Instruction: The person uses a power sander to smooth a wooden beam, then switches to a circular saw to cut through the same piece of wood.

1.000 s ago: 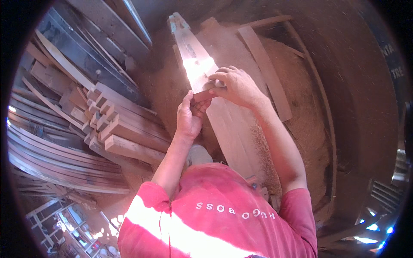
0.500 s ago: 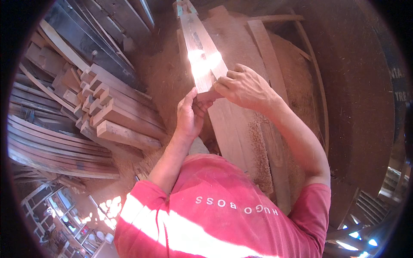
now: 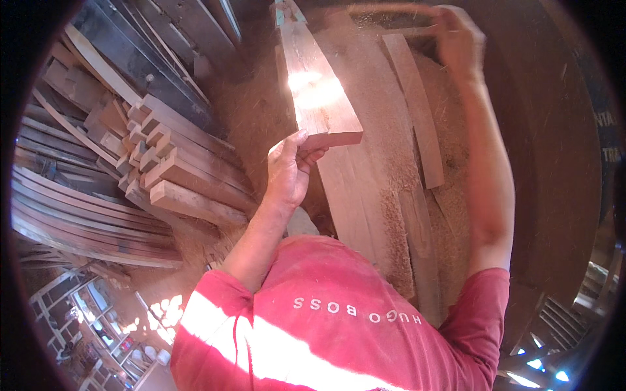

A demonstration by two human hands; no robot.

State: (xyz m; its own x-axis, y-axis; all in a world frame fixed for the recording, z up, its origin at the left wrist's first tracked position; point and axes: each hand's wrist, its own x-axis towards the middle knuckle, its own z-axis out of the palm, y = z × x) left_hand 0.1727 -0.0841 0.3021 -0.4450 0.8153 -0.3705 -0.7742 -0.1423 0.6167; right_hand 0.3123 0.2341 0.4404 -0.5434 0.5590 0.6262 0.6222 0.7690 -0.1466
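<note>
A long, thick wooden board [image 3: 326, 117] stretches away from me, with bright sunlight across its middle. My left hand [image 3: 288, 173] grips its near end at the left corner, thumb on top and fingers underneath. At the far right, my raised right hand [image 3: 460, 45] is smeared by motion, its fingers curled around the end of a thin wooden strip [image 3: 385, 8] that points left. The board's far end meets a pale green metal fitting [image 3: 287, 12] at the top of the view.
Sawdust-covered planks [image 3: 355, 195] lie below the board. A loose curved piece [image 3: 417, 111] rests to their right. Stacked square timbers [image 3: 195, 176] and bundled curved strips [image 3: 98, 221] fill the left side. A dark brown panel [image 3: 548, 163] stands at right.
My right hand has left the board's near end and swung far out to the upper right with a thin strip. My left hand keeps its grip on the board.
</note>
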